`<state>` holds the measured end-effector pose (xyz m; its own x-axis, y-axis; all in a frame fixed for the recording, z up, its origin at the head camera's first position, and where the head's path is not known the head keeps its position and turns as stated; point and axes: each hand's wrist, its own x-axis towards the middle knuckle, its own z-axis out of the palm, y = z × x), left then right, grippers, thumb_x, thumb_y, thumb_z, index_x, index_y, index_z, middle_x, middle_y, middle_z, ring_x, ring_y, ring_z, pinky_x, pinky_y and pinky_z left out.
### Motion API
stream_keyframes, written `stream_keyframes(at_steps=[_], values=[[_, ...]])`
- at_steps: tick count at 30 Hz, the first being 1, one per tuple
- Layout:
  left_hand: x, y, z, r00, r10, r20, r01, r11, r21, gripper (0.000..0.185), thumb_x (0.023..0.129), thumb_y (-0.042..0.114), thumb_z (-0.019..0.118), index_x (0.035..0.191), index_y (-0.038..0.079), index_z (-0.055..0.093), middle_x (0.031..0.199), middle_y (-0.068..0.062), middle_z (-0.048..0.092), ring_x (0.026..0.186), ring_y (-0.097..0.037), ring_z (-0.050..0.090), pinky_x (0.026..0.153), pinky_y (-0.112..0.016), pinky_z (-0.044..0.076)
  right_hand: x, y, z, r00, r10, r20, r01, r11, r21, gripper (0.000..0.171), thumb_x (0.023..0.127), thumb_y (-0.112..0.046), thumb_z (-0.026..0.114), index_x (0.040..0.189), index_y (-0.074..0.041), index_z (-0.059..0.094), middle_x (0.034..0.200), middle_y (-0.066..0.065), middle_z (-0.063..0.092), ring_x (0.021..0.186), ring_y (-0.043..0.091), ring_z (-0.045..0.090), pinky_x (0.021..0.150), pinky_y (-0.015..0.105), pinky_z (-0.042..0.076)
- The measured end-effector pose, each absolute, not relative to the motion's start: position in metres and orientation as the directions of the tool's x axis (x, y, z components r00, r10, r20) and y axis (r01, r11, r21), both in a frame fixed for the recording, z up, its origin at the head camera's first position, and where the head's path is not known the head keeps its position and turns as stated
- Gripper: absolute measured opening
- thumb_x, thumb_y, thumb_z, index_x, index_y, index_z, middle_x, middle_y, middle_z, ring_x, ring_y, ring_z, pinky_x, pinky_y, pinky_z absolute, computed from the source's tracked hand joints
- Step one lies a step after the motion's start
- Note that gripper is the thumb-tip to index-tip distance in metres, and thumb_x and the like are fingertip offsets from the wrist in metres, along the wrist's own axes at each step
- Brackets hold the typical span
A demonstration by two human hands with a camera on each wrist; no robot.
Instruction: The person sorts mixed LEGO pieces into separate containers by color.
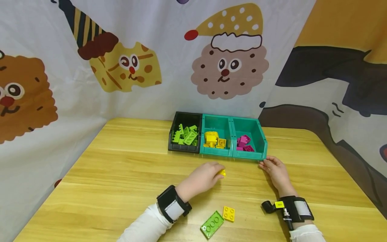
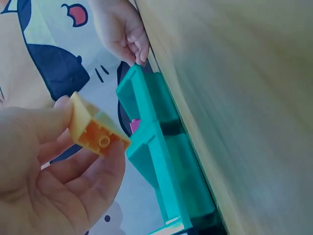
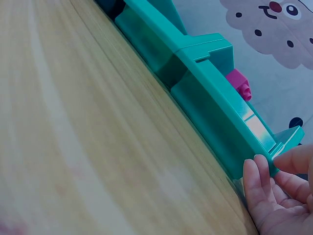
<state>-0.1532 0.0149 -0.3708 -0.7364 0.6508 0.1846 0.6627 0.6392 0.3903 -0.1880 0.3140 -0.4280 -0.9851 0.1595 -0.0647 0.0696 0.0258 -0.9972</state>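
My left hand [image 1: 203, 178] pinches a small yellow toy brick [image 2: 95, 132] between thumb and fingers, above the table in front of the bins. The brick is tilted, its hollow underside with a round tube showing in the left wrist view. My right hand [image 1: 276, 173] is at the front right corner of the right teal bin [image 3: 220, 127], thumb and fingertips pinching that corner. Nearer the table's front, a green brick [image 1: 212, 224] with a single row of studs lies beside a square yellow brick [image 1: 228, 214], studs up.
Three bins stand side by side at the back: a black one [image 1: 183, 148] with green bricks [image 1: 189, 137], a teal one [image 1: 216, 152] with yellow bricks [image 1: 211, 138], and the right teal one with magenta bricks [image 1: 243, 141]. A printed cloth [image 1: 169, 101] hangs behind the wooden table [image 1: 121, 174].
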Motion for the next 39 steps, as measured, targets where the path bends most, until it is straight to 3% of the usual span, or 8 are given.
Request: stream_keyframes(at_steps=[12,21,28,39], values=[[-0.190,0.013,-0.360,-0.805,0.522,0.283,0.589,0.644,0.488,0.042,0.088,0.010,0.065,0.128,0.001,0.055,0.127,-0.013,0.058,0.118,-0.024,0.055,0.100,-0.031,0.045,-0.188,0.315,-0.429,-0.984,0.161,-0.075,0.079,0.020,-0.997,0.031,0.099,-0.008,0.043,0.122,0.011,0.035,0.091,-0.006,0.054,0.082,-0.001,0.060,0.079,0.014,0.052],[-0.230,0.011,-0.363,-0.888,0.353,0.296,0.461,0.693,0.554,0.045,0.088,0.011,0.066,0.129,0.000,0.053,0.128,-0.016,0.055,0.114,-0.026,0.056,0.097,-0.033,0.047,-0.188,0.313,-0.428,-0.984,0.161,-0.072,0.081,0.047,-0.996,0.036,0.100,-0.010,0.043,0.125,0.013,0.033,0.094,-0.004,0.053,0.083,-0.001,0.060,0.079,0.013,0.051],[-0.246,0.020,-0.367,-0.895,0.350,0.275,0.445,0.712,0.543,0.041,0.088,0.016,0.067,0.125,0.002,0.057,0.121,-0.012,0.058,0.106,-0.022,0.059,0.092,-0.030,0.050,-0.188,0.315,-0.428,-0.986,0.152,-0.061,0.064,0.011,-0.998,0.032,0.099,-0.009,0.045,0.121,0.011,0.035,0.091,-0.006,0.055,0.082,-0.001,0.060,0.079,0.014,0.052],[-0.253,0.037,-0.376,-0.918,0.322,0.230,0.396,0.749,0.531,0.047,0.090,0.017,0.065,0.133,0.003,0.050,0.129,-0.014,0.055,0.115,-0.025,0.056,0.098,-0.032,0.047,-0.188,0.313,-0.429,-0.986,0.156,-0.066,0.065,-0.011,-0.998,0.025,0.098,-0.007,0.044,0.117,0.009,0.037,0.088,-0.006,0.055,0.082,0.001,0.061,0.078,0.015,0.052]])
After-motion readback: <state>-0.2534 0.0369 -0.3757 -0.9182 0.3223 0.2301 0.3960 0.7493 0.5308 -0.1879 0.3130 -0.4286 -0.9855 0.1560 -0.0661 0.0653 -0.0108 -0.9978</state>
